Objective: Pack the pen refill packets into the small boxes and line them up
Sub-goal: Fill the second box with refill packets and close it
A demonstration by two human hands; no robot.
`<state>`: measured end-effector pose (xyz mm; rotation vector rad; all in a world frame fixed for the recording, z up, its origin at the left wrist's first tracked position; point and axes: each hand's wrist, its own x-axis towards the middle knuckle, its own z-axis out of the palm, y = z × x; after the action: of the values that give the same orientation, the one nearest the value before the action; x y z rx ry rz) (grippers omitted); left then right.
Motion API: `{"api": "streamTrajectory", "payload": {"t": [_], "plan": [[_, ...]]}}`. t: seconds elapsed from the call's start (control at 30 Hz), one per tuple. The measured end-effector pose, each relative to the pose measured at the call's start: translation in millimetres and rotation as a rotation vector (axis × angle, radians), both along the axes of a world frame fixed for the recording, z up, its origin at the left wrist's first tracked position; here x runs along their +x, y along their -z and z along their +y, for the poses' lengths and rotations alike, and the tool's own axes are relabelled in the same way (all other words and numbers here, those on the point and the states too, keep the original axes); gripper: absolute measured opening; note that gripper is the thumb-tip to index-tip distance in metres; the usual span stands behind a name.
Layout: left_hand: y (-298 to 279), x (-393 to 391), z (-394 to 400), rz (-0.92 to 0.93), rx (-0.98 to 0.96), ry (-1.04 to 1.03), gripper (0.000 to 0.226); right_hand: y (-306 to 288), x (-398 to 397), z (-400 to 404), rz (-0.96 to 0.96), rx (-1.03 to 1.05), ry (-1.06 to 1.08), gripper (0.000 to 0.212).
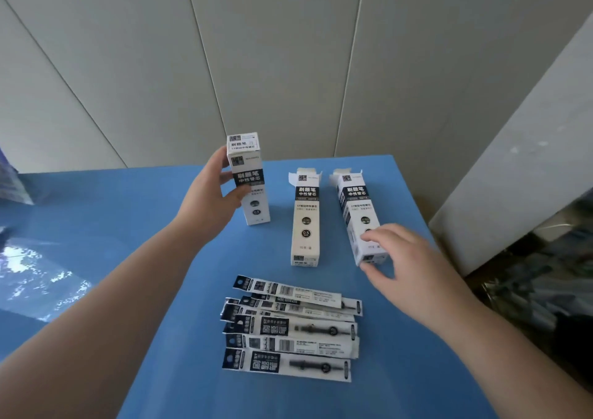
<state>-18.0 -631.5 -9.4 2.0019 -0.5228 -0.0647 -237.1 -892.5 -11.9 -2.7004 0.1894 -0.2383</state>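
The left hand (208, 194) grips an upright, closed cardboard box (248, 179). The right hand (407, 268), its fingers (373, 234) spread, touches an open-flapped box (359, 216) lying lengthwise on the blue tabletop (128, 226). Flat refill packets (290, 328) lie crosswise.

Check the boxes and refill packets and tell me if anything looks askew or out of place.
Nothing is damaged or spilled. The boxes are not in line yet: the left hand holds one closed box upright, while the middle box and the right box lie flat with flaps open. The packets lie in a loose overlapping pile.

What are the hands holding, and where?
The left hand grips the upright box around its middle. The right hand touches the right box near its bottom end.
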Motion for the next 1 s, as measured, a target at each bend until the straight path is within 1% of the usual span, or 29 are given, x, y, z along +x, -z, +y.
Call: {"api": "streamTrajectory", "payload": {"t": [0.13,0.17,0.27,0.33,0.4,0.47,0.5,0.57,0.6,0.67,0.7,0.77,0.83,0.93,1.0], "plan": [[6,1,2,0.023,0.028,-0.02,0.072,-5,-4,-2,0.03,-0.053,0.019,0.039],[9,0,3,0.038,0.044,-0.027,0.077,-6,-5,-2,0.033,-0.063,0.022,0.039],[15,-8,6,0.131,0.048,-0.039,0.104,-8,-8,-3,0.046,-0.08,0.031,0.041],[17,-19,7,0.204,0.011,-0.064,0.111,-9,-10,-4,0.07,-0.097,0.03,0.043],[22,-39,7,0.22,-0.015,-0.156,0.104,-10,-12,-6,0.08,-0.11,0.037,0.044],[31,-69,6,0.169,-0.005,-0.293,0.08,-11,-14,-8,0.074,-0.114,0.053,0.044],[34,-86,2,0.141,0.013,-0.325,0.066,-11,-15,-9,0.071,-0.117,0.058,0.044],[36,-113,-10,0.137,0.08,-0.273,0.047,-11,-18,-11,0.073,-0.116,0.065,0.043],[35,-121,-20,0.153,0.133,-0.219,0.045,-11,-20,-12,0.075,-0.115,0.067,0.042],[35,-122,-43,0.18,0.258,-0.125,0.057,-13,-24,-13,0.073,-0.116,0.069,0.041],[34,-119,-56,0.171,0.327,-0.111,0.061,-13,-27,-13,0.07,-0.117,0.069,0.041],[28,-107,-81,0.136,0.447,-0.136,0.054,-15,-34,-16,0.06,-0.118,0.075,0.04],[23,-92,-100,0.177,0.521,-0.184,0.049,-16,-43,-21,0.049,-0.104,0.097,0.039],[23,-74,-121,0.323,0.564,-0.216,0.062,-20,-56,-29,0.044,-0.092,0.129,0.041],[26,-69,-128,0.363,0.611,-0.225,0.065,-21,-64,-31,0.045,-0.095,0.131,0.041]]}}
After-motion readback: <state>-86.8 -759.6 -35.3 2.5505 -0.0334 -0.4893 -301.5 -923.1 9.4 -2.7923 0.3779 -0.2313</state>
